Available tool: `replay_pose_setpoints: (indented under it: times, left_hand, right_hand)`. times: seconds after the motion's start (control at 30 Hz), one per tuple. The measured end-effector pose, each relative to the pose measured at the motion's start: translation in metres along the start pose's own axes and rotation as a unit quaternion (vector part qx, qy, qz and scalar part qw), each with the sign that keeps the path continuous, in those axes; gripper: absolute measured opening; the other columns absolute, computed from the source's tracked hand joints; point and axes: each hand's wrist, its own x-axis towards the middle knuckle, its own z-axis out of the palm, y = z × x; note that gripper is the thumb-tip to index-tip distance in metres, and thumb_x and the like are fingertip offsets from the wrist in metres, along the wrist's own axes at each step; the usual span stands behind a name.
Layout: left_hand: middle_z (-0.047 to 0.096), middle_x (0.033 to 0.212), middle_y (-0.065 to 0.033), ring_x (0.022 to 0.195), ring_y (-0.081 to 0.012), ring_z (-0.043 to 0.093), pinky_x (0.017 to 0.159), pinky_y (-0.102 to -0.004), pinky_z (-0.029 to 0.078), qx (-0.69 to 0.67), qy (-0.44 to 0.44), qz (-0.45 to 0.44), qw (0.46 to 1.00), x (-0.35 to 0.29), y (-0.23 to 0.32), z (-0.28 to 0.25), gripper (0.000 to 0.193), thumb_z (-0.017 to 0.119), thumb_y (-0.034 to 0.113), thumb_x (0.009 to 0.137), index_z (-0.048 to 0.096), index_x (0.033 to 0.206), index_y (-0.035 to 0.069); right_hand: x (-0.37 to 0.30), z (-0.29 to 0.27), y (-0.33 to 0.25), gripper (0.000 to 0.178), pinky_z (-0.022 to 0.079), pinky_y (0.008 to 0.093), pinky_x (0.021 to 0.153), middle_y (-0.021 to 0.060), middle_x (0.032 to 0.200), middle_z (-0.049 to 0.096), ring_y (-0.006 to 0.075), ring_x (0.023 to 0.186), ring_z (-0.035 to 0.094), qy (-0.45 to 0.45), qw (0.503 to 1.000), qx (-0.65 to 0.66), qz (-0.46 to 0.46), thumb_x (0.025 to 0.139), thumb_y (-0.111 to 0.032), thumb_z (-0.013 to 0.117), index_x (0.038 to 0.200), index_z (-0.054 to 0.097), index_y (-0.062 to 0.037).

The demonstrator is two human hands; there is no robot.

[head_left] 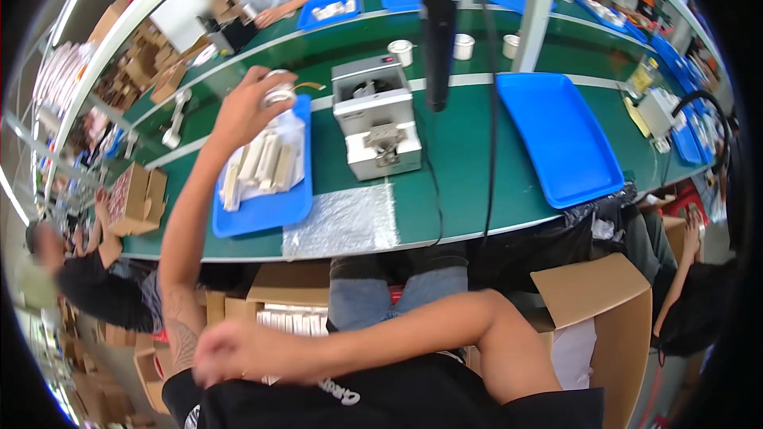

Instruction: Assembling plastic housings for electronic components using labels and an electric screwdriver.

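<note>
My left hand (242,111) reaches out over the far end of a blue tray (296,205). Its fingers and thumb curve round a small round white tub (278,89), partly hidden by the hand. On a clear plastic bag in that tray lie several long, pale, bar-shaped pieces (269,160). My right hand (246,353) is across my chest by my left upper arm, its fingers bent and smeared by motion; whether it holds anything does not show. Right of the tray stands a grey-white bench machine (375,117) with an open top box.
A sheet of bubble wrap (342,221) lies at the table's near edge. An empty blue tray (560,139) rests to the right. A black cylindrical device (439,48) hangs above the table. White tubs (463,47) line the back. Open cartons (600,302) flank my legs; other people sit around.
</note>
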Motion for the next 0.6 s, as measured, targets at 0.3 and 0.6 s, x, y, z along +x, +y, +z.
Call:
replay_pose_setpoints:
  times: [0.3,0.6]
  left_hand:
    - [0.067,0.132,-0.0087,0.124,-0.0211,0.062,0.099,-0.0335,0.051,-0.471,0.041,-0.060,0.879,-0.110,0.123,0.052,0.044,0.083,0.015,0.091,0.073,0.134,0.012]
    - [0.069,0.133,-0.0104,0.139,-0.0342,0.054,0.115,-0.0449,0.042,-0.498,-0.015,-0.049,0.865,-0.136,0.150,0.143,0.035,0.083,0.011,0.087,0.075,0.122,0.007]
  right_hand:
    - [-0.156,-0.120,-0.069,0.012,0.055,0.0258,0.075,0.0060,0.089,0.071,0.0110,0.082,0.068,0.517,0.704,-0.381,-0.302,0.106,-0.004,0.061,0.107,0.069,0.0035]
    - [-0.186,-0.184,-0.157,0.046,0.047,0.0461,0.113,0.0265,0.142,0.062,0.0350,0.134,0.061,0.472,0.459,-0.602,-0.451,0.102,-0.007,0.064,0.145,0.051,0.0061]
